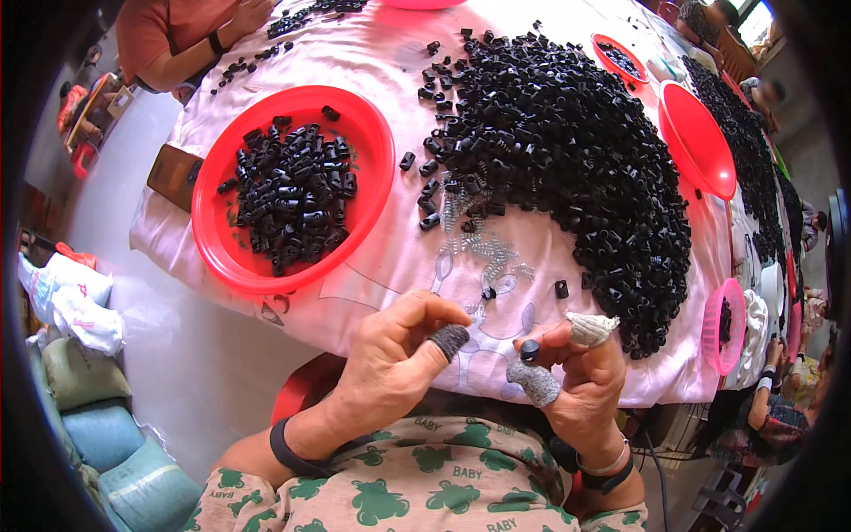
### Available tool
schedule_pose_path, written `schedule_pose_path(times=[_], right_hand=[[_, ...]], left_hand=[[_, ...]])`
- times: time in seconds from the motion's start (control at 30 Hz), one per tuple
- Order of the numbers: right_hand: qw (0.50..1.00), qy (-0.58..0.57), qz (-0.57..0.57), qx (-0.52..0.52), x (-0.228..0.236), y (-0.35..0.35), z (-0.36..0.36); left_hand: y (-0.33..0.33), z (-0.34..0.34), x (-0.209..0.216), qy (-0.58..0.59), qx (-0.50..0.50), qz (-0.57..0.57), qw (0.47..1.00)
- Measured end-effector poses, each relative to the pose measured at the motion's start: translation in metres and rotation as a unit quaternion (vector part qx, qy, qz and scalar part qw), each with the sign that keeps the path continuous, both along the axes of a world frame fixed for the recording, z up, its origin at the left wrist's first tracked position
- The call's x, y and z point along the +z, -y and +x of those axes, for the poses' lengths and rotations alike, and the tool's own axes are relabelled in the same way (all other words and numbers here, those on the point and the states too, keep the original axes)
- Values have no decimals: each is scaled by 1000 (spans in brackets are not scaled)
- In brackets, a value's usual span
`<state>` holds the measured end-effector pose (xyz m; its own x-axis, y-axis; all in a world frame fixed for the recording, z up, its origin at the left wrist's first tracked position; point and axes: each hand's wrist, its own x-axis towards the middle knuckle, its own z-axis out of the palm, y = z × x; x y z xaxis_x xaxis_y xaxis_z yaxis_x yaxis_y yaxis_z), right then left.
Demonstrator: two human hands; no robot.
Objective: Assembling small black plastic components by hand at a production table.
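A small black round part (pixel 529 350) is held in the right hand (pixel 589 381), just past the near edge of the surface (pixel 390 257). It is pinched between the thumb and finger, which are wrapped in cloth. The left hand (pixel 390 355) is held beside it, with thumb and fingertip close to each other; whether anything tiny is pinched there cannot be told. By the look of it, little parts are being put together, and one is being held ready. For the next move, a steady right pinch and careful lining up by the left fingertips seem to be needed. Thin springs (pixel 479 244) are scattered in front of the hands. A big pile of black parts (pixel 550 151) is heaped farther back, and more black pieces (pixel 297 199) are gathered in the red basin (pixel 385 177) near the left edge.
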<state>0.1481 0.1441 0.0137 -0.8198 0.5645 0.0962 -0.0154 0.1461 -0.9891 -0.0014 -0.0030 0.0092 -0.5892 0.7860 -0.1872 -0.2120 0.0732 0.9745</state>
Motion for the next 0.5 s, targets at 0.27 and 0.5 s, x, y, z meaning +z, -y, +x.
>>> schedule_pose_path(times=[0.27, 0.5], right_hand=[[973, 76, 209, 59, 11, 5, -9], [982, 51, 175, 53, 8, 9, -11]], left_hand=[[0, 2, 1, -4, -96, 51, 994], [1, 0, 3, 94, -118, 36, 988]])
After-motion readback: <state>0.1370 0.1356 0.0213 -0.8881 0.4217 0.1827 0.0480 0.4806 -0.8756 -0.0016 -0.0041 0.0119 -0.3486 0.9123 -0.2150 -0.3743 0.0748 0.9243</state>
